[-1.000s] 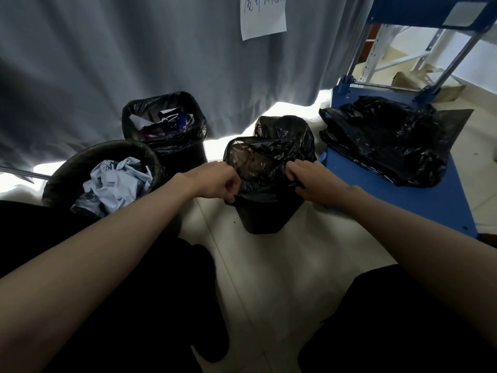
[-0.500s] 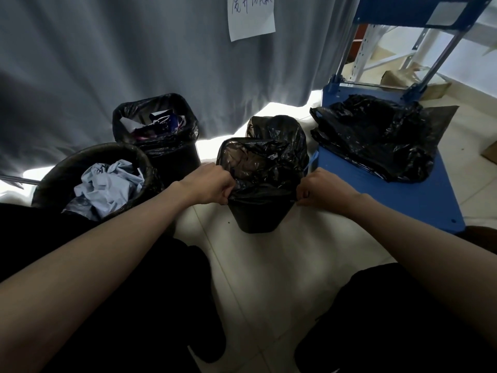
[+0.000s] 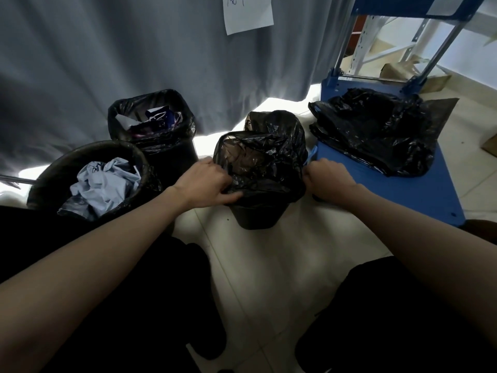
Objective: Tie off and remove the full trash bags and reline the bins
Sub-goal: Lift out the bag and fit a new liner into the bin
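Grey curtain [image 3: 121, 63] fills the far side, w/ a white paper note [image 3: 248, 13] pinned at top. Far left on the tiled floor [image 3: 282, 265]: round dark bin [image 3: 51, 173] holding crumpled pale-blue stuff, and just behind it to the right a square bin [image 3: 172, 157] w/ a black liner and mixed rubbish inside. Left hand [image 3: 204, 184] sits at the left rim of the small centre bin [image 3: 255, 216], fingers pinching the black bag [image 3: 266, 157] draped over its top. That bag is fitted over the bin mouth, loose and bunched, rising high at the far side. Right hand [image 3: 328, 181] is at the bin's right rim, clenched on the bag edge. Right of that, a blue cart [image 3: 419, 195] carries a heap of crumpled black bags [image 3: 376, 130]; 2 metal uprights rise behind it.
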